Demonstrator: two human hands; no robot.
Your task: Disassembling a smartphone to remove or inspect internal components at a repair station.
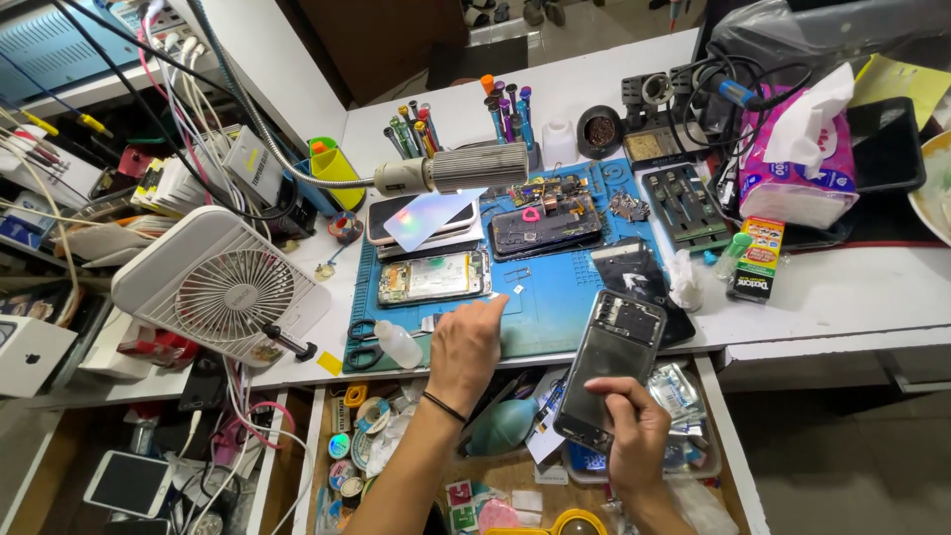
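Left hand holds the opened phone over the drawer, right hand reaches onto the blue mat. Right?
Hands are swapped. In the head view, the right hand holds the opened phone over the drawer; the left hand reaches onto the blue mat.

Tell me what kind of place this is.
Probably a phone repair bench: opened phones lie on a blue mat, screwdrivers stand behind, and the right hand holds a phone shell.
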